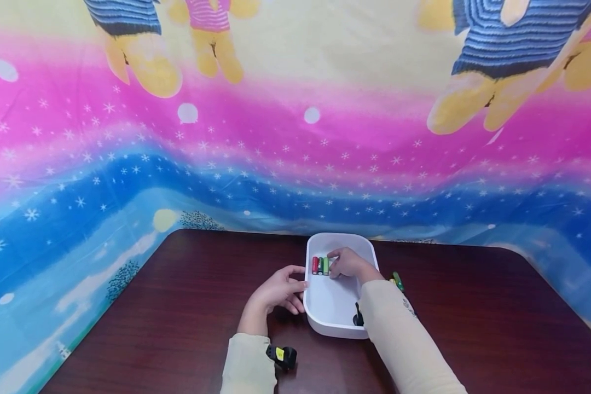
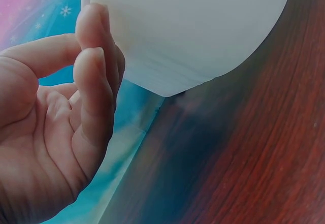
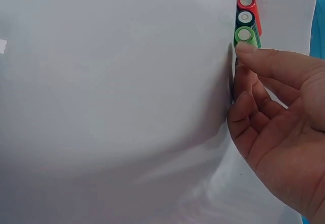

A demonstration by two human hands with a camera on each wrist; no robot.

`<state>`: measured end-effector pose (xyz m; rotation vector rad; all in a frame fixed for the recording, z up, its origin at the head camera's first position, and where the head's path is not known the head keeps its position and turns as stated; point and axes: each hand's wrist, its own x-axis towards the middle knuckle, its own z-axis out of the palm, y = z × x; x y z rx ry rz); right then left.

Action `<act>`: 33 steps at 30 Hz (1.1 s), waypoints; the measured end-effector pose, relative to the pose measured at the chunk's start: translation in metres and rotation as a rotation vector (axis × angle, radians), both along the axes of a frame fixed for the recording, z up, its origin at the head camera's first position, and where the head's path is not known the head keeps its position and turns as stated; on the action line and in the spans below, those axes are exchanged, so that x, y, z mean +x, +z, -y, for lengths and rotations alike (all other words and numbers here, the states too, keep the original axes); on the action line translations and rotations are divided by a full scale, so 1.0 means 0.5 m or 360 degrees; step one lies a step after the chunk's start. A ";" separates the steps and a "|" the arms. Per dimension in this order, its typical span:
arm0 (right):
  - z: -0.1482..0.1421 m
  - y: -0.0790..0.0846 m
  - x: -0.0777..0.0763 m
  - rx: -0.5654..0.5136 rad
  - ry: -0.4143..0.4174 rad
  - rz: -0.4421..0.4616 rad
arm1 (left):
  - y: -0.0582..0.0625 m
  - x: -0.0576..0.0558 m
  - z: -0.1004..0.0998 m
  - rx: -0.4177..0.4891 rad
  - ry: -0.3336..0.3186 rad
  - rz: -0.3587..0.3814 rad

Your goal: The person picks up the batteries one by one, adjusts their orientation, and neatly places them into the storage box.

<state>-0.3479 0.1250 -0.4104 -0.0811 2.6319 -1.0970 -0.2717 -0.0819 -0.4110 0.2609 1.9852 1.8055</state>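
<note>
A white rectangular tray (image 1: 332, 306) with rounded corners stands on the table. Three batteries lie side by side in it near the left wall: a red battery (image 1: 315, 265), a dark green battery (image 1: 320, 266) and a light green battery (image 1: 326, 266). Reaching inside from the right, my right hand (image 1: 346, 264) pinches the light green one, its thumb tip against the battery's side in the right wrist view; the other fingers curl below. My left hand (image 1: 280, 290) is outside the tray, relaxed fingers touching its left wall (image 2: 193, 26).
Right of the tray, a green battery (image 1: 398, 281) and something yellow beside it show, partly hidden by my right sleeve (image 1: 409, 339). Black devices sit at both wrists. A printed cloth (image 1: 295, 137) hangs behind the dark wooden table (image 1: 473, 306).
</note>
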 end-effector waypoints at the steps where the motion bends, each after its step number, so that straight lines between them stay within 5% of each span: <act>1: 0.000 -0.001 -0.001 -0.0001 0.0000 0.0000 | 0.000 -0.001 0.000 -0.0002 0.0003 0.0000; 9: -0.011 0.012 -0.010 0.0088 0.0006 0.0020 | -0.004 -0.003 -0.006 -0.0008 -0.0006 -0.0006; 19: -0.065 0.189 0.004 -0.0211 0.0139 -0.0138 | -0.003 -0.002 -0.010 -0.0040 0.0029 -0.0025; 23: -0.106 0.234 0.018 -0.0290 0.0146 -0.0187 | -0.002 -0.002 -0.009 -0.0038 0.0033 -0.0018; 28: -0.177 0.233 0.039 -0.0290 0.0151 -0.0175 | 0.000 0.000 -0.007 -0.0030 0.0038 -0.0011; 33: -0.231 0.192 0.060 -0.0325 0.0120 -0.0096 | -0.001 0.002 -0.003 -0.0027 0.0041 -0.0011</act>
